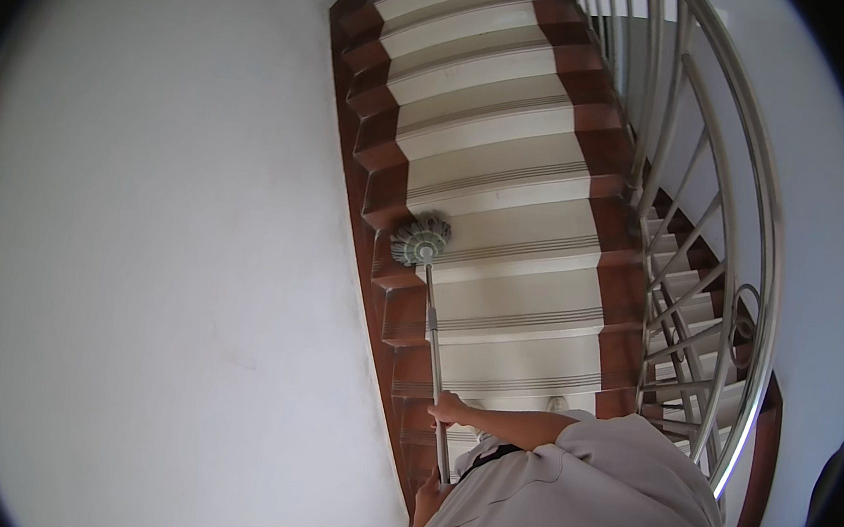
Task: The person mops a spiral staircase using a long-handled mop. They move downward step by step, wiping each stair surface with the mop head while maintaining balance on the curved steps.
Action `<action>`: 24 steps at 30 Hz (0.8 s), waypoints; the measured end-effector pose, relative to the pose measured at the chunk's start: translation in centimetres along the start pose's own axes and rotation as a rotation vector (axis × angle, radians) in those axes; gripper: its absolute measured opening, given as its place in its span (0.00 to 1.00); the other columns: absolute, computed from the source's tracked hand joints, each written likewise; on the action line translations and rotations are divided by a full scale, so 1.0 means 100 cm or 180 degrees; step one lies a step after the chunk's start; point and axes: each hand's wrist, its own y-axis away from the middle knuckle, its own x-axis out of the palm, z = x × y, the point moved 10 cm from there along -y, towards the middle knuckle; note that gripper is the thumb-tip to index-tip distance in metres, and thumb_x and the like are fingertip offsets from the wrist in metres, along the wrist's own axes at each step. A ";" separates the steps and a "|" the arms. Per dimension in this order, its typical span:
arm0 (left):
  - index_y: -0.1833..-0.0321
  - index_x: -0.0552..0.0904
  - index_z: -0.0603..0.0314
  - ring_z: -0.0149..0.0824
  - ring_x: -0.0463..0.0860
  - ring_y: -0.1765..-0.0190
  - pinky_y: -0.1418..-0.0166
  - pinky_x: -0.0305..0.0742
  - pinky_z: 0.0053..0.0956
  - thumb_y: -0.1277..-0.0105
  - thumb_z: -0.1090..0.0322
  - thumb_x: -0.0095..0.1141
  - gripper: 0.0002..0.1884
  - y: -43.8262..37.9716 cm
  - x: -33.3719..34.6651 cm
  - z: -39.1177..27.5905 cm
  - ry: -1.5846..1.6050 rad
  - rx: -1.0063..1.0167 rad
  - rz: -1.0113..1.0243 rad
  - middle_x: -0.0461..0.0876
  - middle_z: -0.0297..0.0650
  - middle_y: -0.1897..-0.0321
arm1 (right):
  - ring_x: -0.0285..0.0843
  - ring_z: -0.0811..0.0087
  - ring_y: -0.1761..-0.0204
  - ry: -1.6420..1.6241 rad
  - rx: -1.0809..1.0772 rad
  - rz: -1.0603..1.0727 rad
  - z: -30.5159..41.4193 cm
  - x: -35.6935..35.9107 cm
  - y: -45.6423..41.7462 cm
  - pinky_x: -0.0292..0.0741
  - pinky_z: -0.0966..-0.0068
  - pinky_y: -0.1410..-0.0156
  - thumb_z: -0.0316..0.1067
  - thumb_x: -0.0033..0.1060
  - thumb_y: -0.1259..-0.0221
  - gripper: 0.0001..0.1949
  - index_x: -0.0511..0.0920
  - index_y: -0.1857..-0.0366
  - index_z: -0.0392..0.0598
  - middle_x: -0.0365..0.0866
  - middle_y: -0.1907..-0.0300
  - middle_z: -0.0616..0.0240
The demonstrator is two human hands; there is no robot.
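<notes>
A string mop with a metal pole slants up and to the left from my body. Its grey-green mop head rests on a stair at the left side, over the border between the cream tread and the brown side tile. My right hand is wrapped around the lower part of the pole as seen here. Closer to my body, my left hand grips near the pole's end, partly hidden by my light shirt.
A white wall borders the stairs on the left, with a brown tile skirting. On the right runs a metal handrail with bars. Beyond it, another flight of stairs shows. Cream stairs with grooved edges extend ahead.
</notes>
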 end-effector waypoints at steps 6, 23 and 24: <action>0.37 0.57 0.54 0.44 0.81 0.66 0.65 0.72 0.32 0.48 0.62 0.54 0.34 -0.020 0.030 -0.086 -0.0787 0.0670 0.0760 0.78 0.52 0.69 | 0.79 0.60 0.77 -0.1182 0.0811 -0.0877 -0.032 -0.103 0.044 0.79 0.70 0.79 0.32 0.53 0.52 0.19 0.63 0.63 0.25 0.75 0.72 0.46; 0.37 0.60 0.45 0.46 0.79 0.67 0.62 0.71 0.32 0.48 0.63 0.54 0.32 -0.010 0.068 -0.098 -0.0879 0.0509 0.1206 0.78 0.53 0.70 | 0.77 0.57 0.81 -0.0948 0.0769 -0.1894 -0.114 -0.156 0.088 0.76 0.68 0.82 0.32 0.49 0.53 0.19 0.58 0.68 0.23 0.72 0.75 0.42; 0.38 0.60 0.45 0.43 0.79 0.69 0.63 0.71 0.30 0.48 0.63 0.53 0.32 -0.004 0.057 -0.084 -0.0808 0.0457 0.1015 0.78 0.52 0.70 | 0.78 0.57 0.80 -0.0618 0.0669 -0.1776 -0.104 -0.144 0.080 0.77 0.68 0.81 0.33 0.49 0.53 0.19 0.59 0.69 0.23 0.73 0.75 0.41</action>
